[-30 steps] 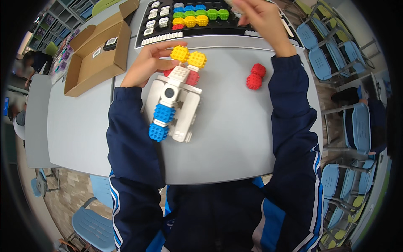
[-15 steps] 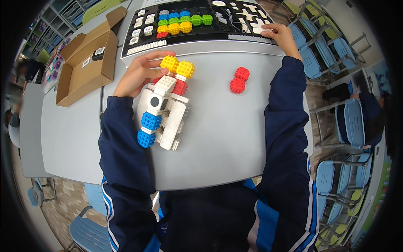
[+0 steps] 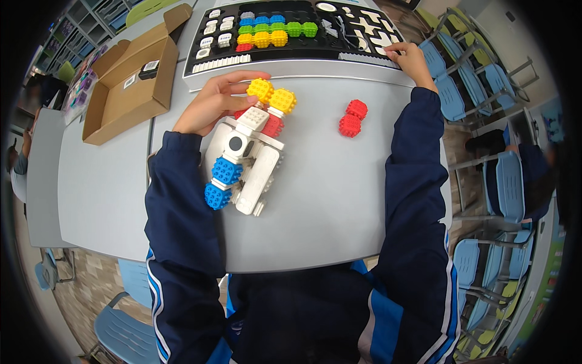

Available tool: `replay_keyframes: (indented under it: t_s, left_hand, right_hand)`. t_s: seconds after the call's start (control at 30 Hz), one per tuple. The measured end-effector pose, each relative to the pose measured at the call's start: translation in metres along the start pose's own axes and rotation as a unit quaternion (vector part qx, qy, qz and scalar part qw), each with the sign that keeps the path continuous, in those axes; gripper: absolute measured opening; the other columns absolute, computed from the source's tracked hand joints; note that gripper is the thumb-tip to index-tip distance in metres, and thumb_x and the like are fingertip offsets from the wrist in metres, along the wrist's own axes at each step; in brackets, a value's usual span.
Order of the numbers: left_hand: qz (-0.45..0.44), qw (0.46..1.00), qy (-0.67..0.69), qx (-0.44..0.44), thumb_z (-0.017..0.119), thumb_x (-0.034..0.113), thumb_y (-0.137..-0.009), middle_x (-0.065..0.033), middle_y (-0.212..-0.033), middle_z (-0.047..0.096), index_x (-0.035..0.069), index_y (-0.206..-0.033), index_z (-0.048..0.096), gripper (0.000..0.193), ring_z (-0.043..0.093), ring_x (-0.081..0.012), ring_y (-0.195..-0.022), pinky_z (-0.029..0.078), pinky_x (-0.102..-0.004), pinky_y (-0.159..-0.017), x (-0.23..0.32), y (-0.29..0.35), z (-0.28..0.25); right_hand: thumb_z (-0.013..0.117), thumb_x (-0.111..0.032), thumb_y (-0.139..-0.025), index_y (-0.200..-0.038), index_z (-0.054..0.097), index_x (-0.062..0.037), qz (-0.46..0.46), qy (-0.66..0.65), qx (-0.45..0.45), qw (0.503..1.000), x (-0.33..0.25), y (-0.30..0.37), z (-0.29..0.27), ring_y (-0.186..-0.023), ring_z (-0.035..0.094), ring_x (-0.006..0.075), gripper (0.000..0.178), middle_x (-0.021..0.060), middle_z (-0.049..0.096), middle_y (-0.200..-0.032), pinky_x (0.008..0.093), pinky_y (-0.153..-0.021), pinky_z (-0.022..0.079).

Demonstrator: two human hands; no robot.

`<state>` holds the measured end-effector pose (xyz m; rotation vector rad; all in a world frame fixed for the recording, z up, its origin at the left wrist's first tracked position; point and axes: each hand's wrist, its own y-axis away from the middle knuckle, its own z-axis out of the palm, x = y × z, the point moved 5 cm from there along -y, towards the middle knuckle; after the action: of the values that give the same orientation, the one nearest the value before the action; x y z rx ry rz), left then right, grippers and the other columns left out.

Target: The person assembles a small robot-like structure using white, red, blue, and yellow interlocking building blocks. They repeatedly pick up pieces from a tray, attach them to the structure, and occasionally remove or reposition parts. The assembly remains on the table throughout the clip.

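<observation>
My left hand (image 3: 216,100) is closed around the far end of a toy block model (image 3: 254,176) lying on the grey table. The model has white parts, two blue studded blocks (image 3: 222,183) at its near end, and red and yellow studded blocks (image 3: 271,98) at its far end. Over at the right side of the parts tray (image 3: 291,69), my right hand (image 3: 410,63) pinches at a small white piece, mostly hidden by the fingers. A joined pair of red studded blocks (image 3: 353,118) lies apart on the table, between the model and my right arm.
Several green (image 3: 293,29), blue and yellow blocks sit in the tray's black insert, with white connectors (image 3: 366,27) at its right. An open cardboard box (image 3: 126,109) stands at the left, a small black item inside. Blue chairs (image 3: 508,185) are stacked to the right.
The table and everything on it appear shifted slightly right in the picture. My left hand keeps hold of the model; my right hand stays at the tray's white pieces, its fingers slightly shifted.
</observation>
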<state>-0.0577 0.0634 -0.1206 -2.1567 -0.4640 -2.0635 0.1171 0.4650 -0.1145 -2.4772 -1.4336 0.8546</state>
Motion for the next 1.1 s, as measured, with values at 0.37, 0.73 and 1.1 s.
replay_keyframes:
  t_s: [0.37,0.73,1.1]
  left_hand:
    - [0.017,0.999,0.028,-0.018,0.054,-0.002,-0.088,-0.0115,-0.123,0.057,0.009,-0.143,0.041,0.057,0.06,-0.0145,-0.107,0.051,-0.0241,-0.087,0.006,0.008,0.017]
    - [0.015,0.991,-0.023,-0.132,0.06,0.006,-0.085,-0.015,-0.124,0.058,0.003,-0.146,0.035,0.066,0.059,-0.0168,-0.106,0.049,-0.0279,-0.089,0.0,-0.002,0.057]
    - [-0.003,0.971,-0.007,-0.241,0.062,0.015,-0.092,-0.0117,-0.132,0.055,-0.003,-0.139,0.043,0.054,0.057,-0.0138,-0.112,0.043,-0.0254,-0.099,-0.005,0.0,0.083]
  right_hand:
    - [0.036,-0.047,-0.102,-0.146,0.035,-0.0051,-0.101,-0.621,-0.239,0.74,-0.265,0.062,0.012,-0.131,0.045,0.0278,0.061,0.0168,0.047,-0.142,0.0392,-0.108,0.037]
    - [0.02,-0.053,-0.101,-0.152,0.01,-0.0058,0.155,-0.852,-0.395,0.307,-0.273,0.167,-0.003,-0.139,0.028,0.0431,0.07,0.031,0.025,-0.149,0.0515,-0.114,0.023]
    - [0.041,-0.031,-0.103,-0.096,0.057,-0.0046,0.151,-0.664,-0.154,0.716,-0.165,0.205,0.028,-0.055,0.048,0.0078,0.032,0.0033,0.057,-0.076,0.0202,-0.047,0.037]
